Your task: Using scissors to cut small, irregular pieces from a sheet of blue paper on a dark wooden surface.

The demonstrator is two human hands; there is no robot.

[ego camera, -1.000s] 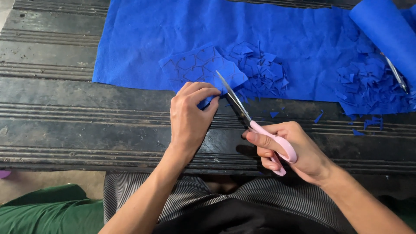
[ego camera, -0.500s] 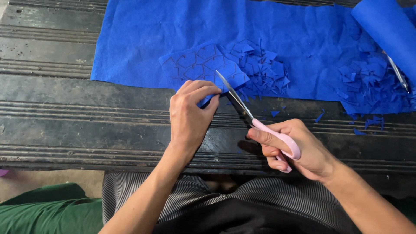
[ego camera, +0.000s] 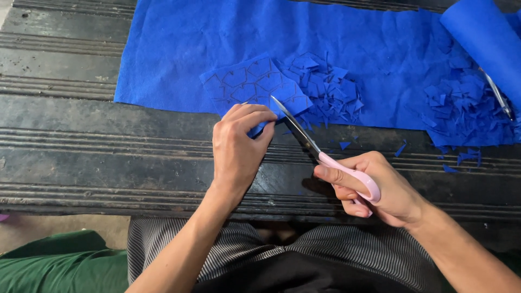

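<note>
My left hand (ego camera: 239, 144) pinches the near corner of a blue felt piece (ego camera: 252, 87) marked with drawn shapes, fingers closed on its edge. My right hand (ego camera: 374, 190) is wrapped through the pink handles of scissors (ego camera: 315, 146). Over the last second the blades have slid a little farther into the felt beside my pinch, so the cut looks under way. Beyond the blade tips lies a pile of blue scraps (ego camera: 325, 87) on a wide blue sheet (ego camera: 190, 43).

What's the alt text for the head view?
Seen from above, a left hand pinches a marked blue felt piece while the right hand works pink scissors into its edge. Blue scraps lie on a blue sheet over a dark bench.
</note>
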